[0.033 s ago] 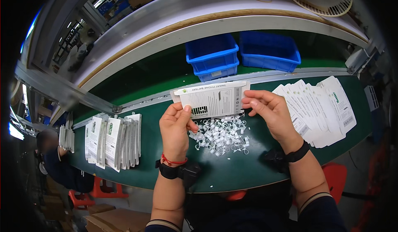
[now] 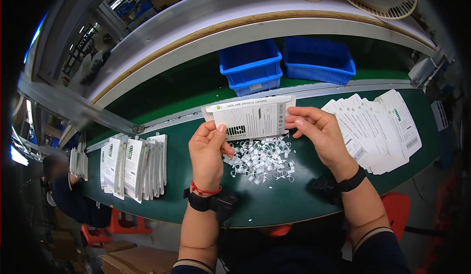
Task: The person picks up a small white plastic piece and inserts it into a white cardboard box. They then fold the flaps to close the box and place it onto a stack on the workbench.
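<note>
The left hand (image 2: pixel 208 149) grasps a white printed carton (image 2: pixel 252 119) at its left end, thumb on the front face. The right hand (image 2: pixel 321 134) is at the carton's right end, thumb and fingers partly bent; whether it pinches the end or only touches it cannot be told. The carton is held above the bench (image 2: pixel 274 208), near the middle of its far edge, broad face turned toward the wearer, with pale translucent margins showing at both ends. A red cord bracelet (image 2: pixel 206 191) and a black strap are on the left wrist; another black strap (image 2: pixel 352 181) is on the right. Just below the carton, a loose heap of small white clips (image 2: pixel 257 161) lies on the bench, and a few stray bits lie toward the near edge. Toward the right end, flat white printed sleeves (image 2: pixel 382 132) lie fanned and overlapping. Toward the left end, filled-looking white packages (image 2: pixel 135 168) stand in a close row, with a smaller bundle (image 2: pixel 78 163) by the left corner. Beyond the metal rail (image 2: pixel 382 86) along the far edge are two stacked blue bins (image 2: pixel 250 70) and, just to their right, another blue bin (image 2: pixel 319 68). Outside the left end, a co-worker's dark sleeve (image 2: pixel 81 203) is visible
</note>
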{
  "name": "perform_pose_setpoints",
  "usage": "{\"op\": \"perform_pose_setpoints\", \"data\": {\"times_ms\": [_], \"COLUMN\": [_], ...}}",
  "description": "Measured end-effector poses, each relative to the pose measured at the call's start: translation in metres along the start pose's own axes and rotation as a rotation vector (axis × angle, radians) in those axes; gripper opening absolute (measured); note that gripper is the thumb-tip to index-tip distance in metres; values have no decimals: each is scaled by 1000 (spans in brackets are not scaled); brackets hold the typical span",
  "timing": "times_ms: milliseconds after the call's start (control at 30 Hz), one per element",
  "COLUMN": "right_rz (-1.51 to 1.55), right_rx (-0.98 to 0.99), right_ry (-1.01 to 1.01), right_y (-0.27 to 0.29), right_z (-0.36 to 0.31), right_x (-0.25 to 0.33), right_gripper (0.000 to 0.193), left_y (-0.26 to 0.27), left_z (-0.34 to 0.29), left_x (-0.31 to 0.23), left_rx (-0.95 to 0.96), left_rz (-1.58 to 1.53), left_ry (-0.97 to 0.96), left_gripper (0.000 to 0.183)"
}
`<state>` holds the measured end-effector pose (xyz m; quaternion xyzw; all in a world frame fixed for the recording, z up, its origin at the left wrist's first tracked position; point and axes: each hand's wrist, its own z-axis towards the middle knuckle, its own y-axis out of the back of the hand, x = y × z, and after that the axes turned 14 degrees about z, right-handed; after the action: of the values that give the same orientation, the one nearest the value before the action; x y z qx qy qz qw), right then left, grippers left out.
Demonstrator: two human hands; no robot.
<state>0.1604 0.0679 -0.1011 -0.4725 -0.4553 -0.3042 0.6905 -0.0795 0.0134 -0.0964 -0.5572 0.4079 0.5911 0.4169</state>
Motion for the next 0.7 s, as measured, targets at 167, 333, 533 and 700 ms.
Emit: {"op": "perform_pose_setpoints", "data": {"times_ms": [167,333,533,700], "right_rz": [93,174,57,21], "right_rx": [17,33,73,90], "right_ry": [-85,-176,-170,-121], "right_y": [-1,6,0,-1], "right_z": [-2,1,0,-3], "right_x": [1,5,12,11], "right_gripper": [33,38,39,32], "left_y": [0,-4,-2,1], "left_z": [1,4,5,0], "left_x": [2,1,2,-2], "left_rx": [-20,9,68,117], "left_rz": [-25,-34,16,0], "left_ry": [24,39,79,27], "left_gripper": [18,17,17,19]}}
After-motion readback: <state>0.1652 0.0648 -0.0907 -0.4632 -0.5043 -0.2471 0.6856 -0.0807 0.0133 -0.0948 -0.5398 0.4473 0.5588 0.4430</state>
